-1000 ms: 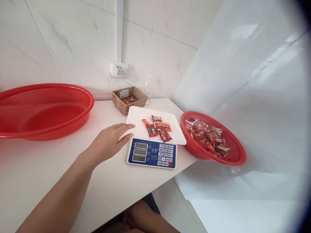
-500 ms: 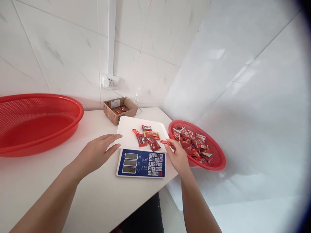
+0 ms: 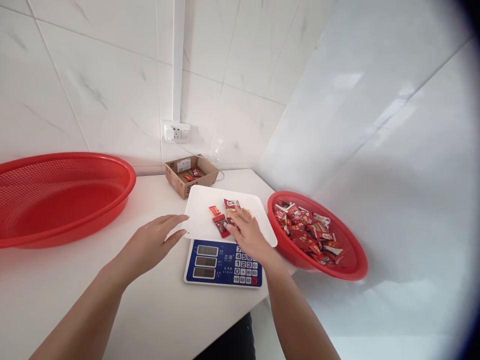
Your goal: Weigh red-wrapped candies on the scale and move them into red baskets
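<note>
Left hand (image 3: 152, 245) hung half-open, empty; right hand (image 3: 250, 236) spread, hold hidden from me; its pressing might skew the scale (image 3: 222, 278).

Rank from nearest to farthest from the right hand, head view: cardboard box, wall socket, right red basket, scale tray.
1. Scale tray, beneath the right hand
2. Right red basket, beside the tray
3. Cardboard box, behind the tray
4. Wall socket, beyond the box

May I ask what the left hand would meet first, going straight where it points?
Likely the tray, at its left edge; depth is unclear, so perhaps the packets on it instead.
</note>
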A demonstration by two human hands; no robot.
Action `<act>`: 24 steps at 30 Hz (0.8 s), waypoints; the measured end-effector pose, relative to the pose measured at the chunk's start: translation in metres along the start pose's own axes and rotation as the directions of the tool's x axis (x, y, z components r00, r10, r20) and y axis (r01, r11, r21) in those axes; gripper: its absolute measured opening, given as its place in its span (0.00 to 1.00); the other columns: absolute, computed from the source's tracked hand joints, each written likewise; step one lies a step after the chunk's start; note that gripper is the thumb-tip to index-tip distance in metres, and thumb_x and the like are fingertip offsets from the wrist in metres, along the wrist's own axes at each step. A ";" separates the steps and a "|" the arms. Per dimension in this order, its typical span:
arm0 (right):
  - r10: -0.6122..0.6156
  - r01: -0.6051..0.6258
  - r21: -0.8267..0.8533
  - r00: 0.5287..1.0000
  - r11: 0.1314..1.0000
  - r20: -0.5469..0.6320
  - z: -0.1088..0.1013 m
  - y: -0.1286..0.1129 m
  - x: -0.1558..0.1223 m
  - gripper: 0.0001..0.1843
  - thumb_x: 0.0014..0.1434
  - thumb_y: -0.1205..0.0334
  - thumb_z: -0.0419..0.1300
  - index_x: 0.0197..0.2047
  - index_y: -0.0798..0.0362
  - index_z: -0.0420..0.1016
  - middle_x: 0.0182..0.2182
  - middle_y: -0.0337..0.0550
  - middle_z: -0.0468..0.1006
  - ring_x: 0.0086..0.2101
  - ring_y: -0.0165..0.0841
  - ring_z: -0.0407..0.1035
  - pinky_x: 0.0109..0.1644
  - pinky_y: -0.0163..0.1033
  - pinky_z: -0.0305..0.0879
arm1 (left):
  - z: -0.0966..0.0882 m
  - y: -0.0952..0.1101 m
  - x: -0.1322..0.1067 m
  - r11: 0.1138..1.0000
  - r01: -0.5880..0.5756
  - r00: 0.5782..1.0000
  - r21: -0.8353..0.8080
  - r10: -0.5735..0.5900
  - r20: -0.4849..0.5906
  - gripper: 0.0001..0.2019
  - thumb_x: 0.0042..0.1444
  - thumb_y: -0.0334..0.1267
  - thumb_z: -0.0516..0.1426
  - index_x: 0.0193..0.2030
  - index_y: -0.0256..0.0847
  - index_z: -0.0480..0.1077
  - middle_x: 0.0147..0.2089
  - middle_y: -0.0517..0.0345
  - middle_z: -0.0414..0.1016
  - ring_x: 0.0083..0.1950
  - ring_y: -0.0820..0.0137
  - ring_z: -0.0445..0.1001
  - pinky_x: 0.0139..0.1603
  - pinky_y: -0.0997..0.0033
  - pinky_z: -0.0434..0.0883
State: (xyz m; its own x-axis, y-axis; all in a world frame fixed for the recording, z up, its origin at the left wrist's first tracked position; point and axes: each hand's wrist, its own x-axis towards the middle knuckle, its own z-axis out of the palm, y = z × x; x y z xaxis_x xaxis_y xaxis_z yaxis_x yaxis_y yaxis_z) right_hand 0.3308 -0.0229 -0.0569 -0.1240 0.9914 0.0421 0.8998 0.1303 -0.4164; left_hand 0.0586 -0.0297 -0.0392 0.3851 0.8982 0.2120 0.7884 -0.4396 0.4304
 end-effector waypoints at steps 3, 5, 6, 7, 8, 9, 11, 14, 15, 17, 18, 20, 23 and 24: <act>0.053 -0.050 0.024 0.979 0.998 -0.197 -0.015 0.028 -0.014 0.31 0.66 0.44 0.41 0.67 0.46 0.57 0.69 0.46 0.50 0.67 0.42 0.40 0.67 0.57 0.40 | -0.005 -0.006 0.000 1.000 0.013 0.996 0.007 -0.012 -0.085 0.21 0.64 0.51 0.45 0.58 0.48 0.65 0.60 0.55 0.70 0.59 0.60 0.69 0.55 0.59 0.69; 0.121 -0.131 -0.014 0.946 0.991 -0.302 -0.022 0.054 -0.026 0.30 0.65 0.46 0.42 0.65 0.51 0.61 0.67 0.49 0.55 0.66 0.40 0.46 0.67 0.54 0.44 | -0.011 -0.010 0.000 0.999 0.039 0.985 0.023 -0.034 -0.169 0.20 0.64 0.51 0.46 0.57 0.47 0.66 0.62 0.54 0.68 0.61 0.60 0.67 0.56 0.59 0.69; 0.161 -0.184 -0.040 0.932 0.982 -0.323 -0.025 0.067 -0.032 0.30 0.65 0.48 0.42 0.64 0.53 0.62 0.65 0.51 0.58 0.65 0.40 0.48 0.67 0.52 0.46 | -0.015 -0.011 0.000 0.997 0.062 0.977 0.037 -0.053 -0.206 0.20 0.64 0.51 0.46 0.57 0.47 0.66 0.62 0.53 0.67 0.62 0.59 0.65 0.55 0.59 0.69; 0.220 -0.255 -0.067 0.919 0.965 -0.327 -0.027 0.077 -0.037 0.30 0.65 0.50 0.42 0.64 0.56 0.62 0.64 0.53 0.60 0.64 0.41 0.51 0.66 0.52 0.49 | -0.020 -0.012 -0.001 0.995 0.086 0.970 0.056 -0.071 -0.231 0.20 0.64 0.50 0.46 0.57 0.46 0.65 0.63 0.51 0.66 0.63 0.58 0.64 0.56 0.58 0.69; 0.288 -0.330 -0.092 0.907 0.940 -0.307 -0.029 0.085 -0.042 0.30 0.65 0.51 0.42 0.64 0.57 0.62 0.63 0.55 0.63 0.63 0.43 0.54 0.64 0.52 0.52 | -0.025 -0.014 -0.001 0.990 0.112 0.966 0.080 -0.089 -0.243 0.20 0.65 0.50 0.45 0.57 0.44 0.64 0.63 0.49 0.65 0.65 0.57 0.62 0.57 0.57 0.67; 0.357 -0.401 -0.117 0.892 0.909 -0.278 -0.029 0.091 -0.046 0.30 0.65 0.52 0.42 0.64 0.57 0.62 0.61 0.55 0.66 0.60 0.45 0.59 0.61 0.52 0.56 | -0.029 -0.016 -0.001 0.984 0.141 0.962 0.111 -0.110 -0.248 0.21 0.65 0.49 0.44 0.58 0.42 0.64 0.64 0.47 0.64 0.66 0.56 0.60 0.59 0.55 0.65; 0.467 -0.508 -0.175 0.854 0.843 -0.230 -0.030 0.095 -0.051 0.29 0.65 0.53 0.41 0.64 0.55 0.63 0.56 0.55 0.72 0.53 0.46 0.68 0.54 0.52 0.64 | -0.037 -0.024 -0.004 0.959 0.202 0.961 0.198 -0.155 -0.228 0.24 0.66 0.49 0.42 0.60 0.36 0.61 0.65 0.40 0.61 0.69 0.52 0.54 0.63 0.49 0.59; 0.510 -0.564 -0.248 0.822 0.787 -0.253 -0.027 0.092 -0.052 0.28 0.66 0.53 0.39 0.63 0.50 0.64 0.50 0.53 0.77 0.43 0.45 0.74 0.44 0.48 0.68 | -0.043 -0.044 -0.013 0.892 0.305 0.949 0.334 -0.253 -0.190 0.26 0.66 0.50 0.39 0.62 0.34 0.56 0.66 0.36 0.57 0.70 0.43 0.49 0.63 0.39 0.54; 0.497 -0.563 -0.263 0.822 0.784 -0.278 -0.025 0.090 -0.052 0.28 0.66 0.53 0.39 0.63 0.50 0.65 0.49 0.54 0.78 0.42 0.45 0.74 0.42 0.47 0.69 | -0.043 -0.051 -0.018 0.869 0.331 0.942 0.369 -0.282 -0.181 0.26 0.65 0.51 0.39 0.63 0.36 0.54 0.66 0.36 0.57 0.69 0.42 0.50 0.62 0.37 0.54; 0.467 -0.555 -0.277 0.822 0.784 -0.326 -0.021 0.088 -0.051 0.28 0.66 0.53 0.39 0.62 0.51 0.66 0.48 0.54 0.78 0.41 0.43 0.75 0.39 0.45 0.69 | -0.041 -0.065 -0.026 0.838 0.351 0.936 0.417 -0.307 -0.173 0.26 0.65 0.51 0.39 0.65 0.40 0.51 0.65 0.38 0.59 0.68 0.42 0.54 0.61 0.35 0.56; 0.455 -0.552 -0.282 0.822 0.784 -0.343 -0.020 0.088 -0.051 0.28 0.66 0.54 0.38 0.62 0.51 0.67 0.48 0.54 0.78 0.41 0.43 0.74 0.38 0.44 0.69 | -0.040 -0.070 -0.030 0.826 0.359 0.933 0.434 -0.312 -0.178 0.26 0.65 0.51 0.40 0.65 0.41 0.50 0.64 0.39 0.61 0.67 0.42 0.56 0.60 0.35 0.56; 0.449 -0.554 -0.292 0.820 0.780 -0.356 -0.017 0.087 -0.051 0.28 0.66 0.54 0.38 0.62 0.51 0.67 0.48 0.53 0.78 0.41 0.42 0.74 0.38 0.43 0.68 | -0.039 -0.076 -0.036 0.805 0.360 0.933 0.471 -0.306 -0.189 0.26 0.64 0.50 0.40 0.65 0.41 0.49 0.62 0.39 0.64 0.64 0.44 0.61 0.60 0.37 0.57; 0.463 -0.565 -0.303 0.815 0.767 -0.348 -0.016 0.086 -0.052 0.28 0.66 0.55 0.38 0.62 0.52 0.66 0.48 0.53 0.78 0.42 0.44 0.74 0.38 0.44 0.68 | -0.041 -0.075 -0.040 0.773 0.369 0.929 0.516 -0.315 -0.192 0.26 0.65 0.49 0.38 0.65 0.39 0.50 0.58 0.38 0.69 0.59 0.46 0.67 0.58 0.41 0.61; 0.462 -0.565 -0.304 0.815 0.767 -0.349 -0.016 0.086 -0.052 0.28 0.66 0.55 0.38 0.62 0.52 0.66 0.48 0.53 0.78 0.42 0.44 0.74 0.38 0.44 0.68 | -0.042 -0.072 -0.040 0.770 0.369 0.929 0.521 -0.325 -0.176 0.27 0.65 0.49 0.37 0.65 0.38 0.51 0.57 0.38 0.69 0.58 0.46 0.68 0.56 0.43 0.63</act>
State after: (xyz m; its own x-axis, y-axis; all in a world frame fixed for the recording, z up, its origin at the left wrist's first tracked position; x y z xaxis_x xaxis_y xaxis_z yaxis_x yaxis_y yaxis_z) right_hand 0.4211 -0.0628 -0.0805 0.4611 0.8730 0.1590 0.8872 -0.4564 -0.0670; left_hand -0.0337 -0.0341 -0.0420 0.0166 0.9772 0.2118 0.9988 -0.0065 -0.0482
